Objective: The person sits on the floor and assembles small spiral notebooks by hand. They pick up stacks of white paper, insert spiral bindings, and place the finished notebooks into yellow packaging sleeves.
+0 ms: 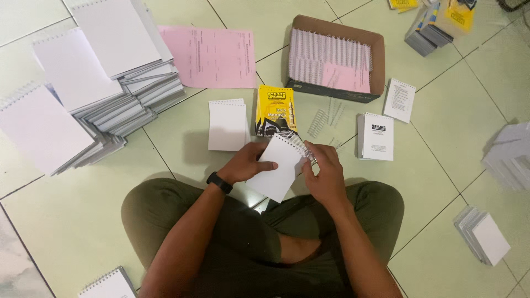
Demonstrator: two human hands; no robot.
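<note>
2 hands (pixel 248 164) (pixel 326 174) grip 1 notepad (pixel 276 168), coil partly threaded; bound stacks (pixel 94 94) lie far left, loose coils (pixel 328 55) ahead.

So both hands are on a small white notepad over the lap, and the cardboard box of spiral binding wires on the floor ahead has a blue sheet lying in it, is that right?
Not quite: the sheet in the cardboard box is pink, not blue, as the head view shows. The rest holds: the left hand and right hand are both on the small white notepad over the lap.
</note>
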